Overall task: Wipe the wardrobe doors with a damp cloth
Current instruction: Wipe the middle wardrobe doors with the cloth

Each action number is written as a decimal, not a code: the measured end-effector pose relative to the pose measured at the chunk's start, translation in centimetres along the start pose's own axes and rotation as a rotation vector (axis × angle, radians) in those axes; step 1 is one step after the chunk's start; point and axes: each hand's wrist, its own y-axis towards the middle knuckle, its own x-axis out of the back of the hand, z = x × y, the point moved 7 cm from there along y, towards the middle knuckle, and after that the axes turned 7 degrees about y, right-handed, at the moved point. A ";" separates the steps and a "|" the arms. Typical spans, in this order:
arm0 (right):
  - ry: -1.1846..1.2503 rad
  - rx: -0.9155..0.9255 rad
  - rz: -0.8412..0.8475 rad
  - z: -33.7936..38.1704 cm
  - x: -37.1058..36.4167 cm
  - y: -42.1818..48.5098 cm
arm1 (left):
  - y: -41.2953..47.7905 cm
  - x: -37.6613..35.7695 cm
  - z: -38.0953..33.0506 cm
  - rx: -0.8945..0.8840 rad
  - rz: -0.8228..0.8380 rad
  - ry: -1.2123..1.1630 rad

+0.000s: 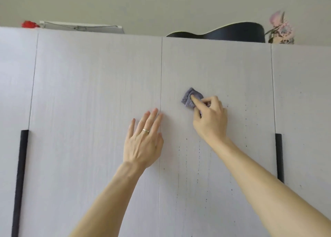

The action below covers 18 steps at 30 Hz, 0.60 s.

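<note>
Cloth (191, 97) in pinch of right hand (211, 119)

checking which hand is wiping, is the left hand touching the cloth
Apart. The head view shows the left hand flat on the door, with bare door between it and the cloth that the right hand pinches.

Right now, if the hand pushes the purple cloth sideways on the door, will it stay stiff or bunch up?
The cloth looks soft and floppy: it is crumpled into folds under the right hand, so it would likely bunch further. It seems light, since fingers alone keep it against the upright door. Released, it would probably drop.
</note>
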 end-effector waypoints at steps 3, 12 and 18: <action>-0.005 0.240 0.070 0.6 -0.1 -4.5 | 1.2 -0.6 -1.0 -0.063 -0.016 0.017; -0.114 0.055 0.019 -6.5 3.9 3.0 | 3.2 -2.1 -2.5 -0.208 -0.111 0.069; -0.144 0.103 0.090 -6.1 3.7 1.2 | 3.0 -2.9 -2.9 -0.155 -0.128 0.057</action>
